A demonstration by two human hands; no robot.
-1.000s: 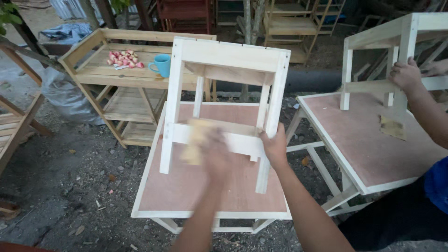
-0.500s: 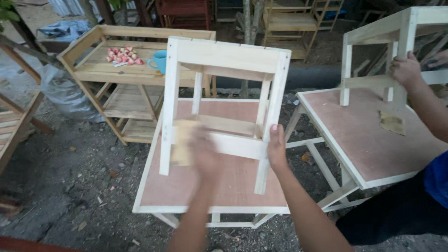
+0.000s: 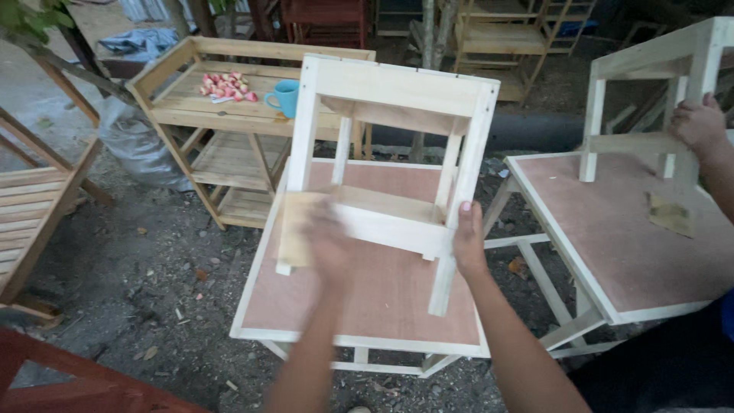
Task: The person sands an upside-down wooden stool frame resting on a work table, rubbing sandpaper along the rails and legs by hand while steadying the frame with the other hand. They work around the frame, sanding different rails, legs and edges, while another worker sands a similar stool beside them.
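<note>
The left hand, blurred with motion, now lies further left along the lower rail of the stool frame, and the sandpaper under it now covers the frame's left leg instead of the rail's middle. The right hand sits slightly lower on the frame's right leg. Right of the frame, the other person's hand grips higher on their stool.

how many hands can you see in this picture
3: the blurred left hand on the stool's rail, the right hand gripping its leg, and another person's hand at far right on a second stool.
</note>
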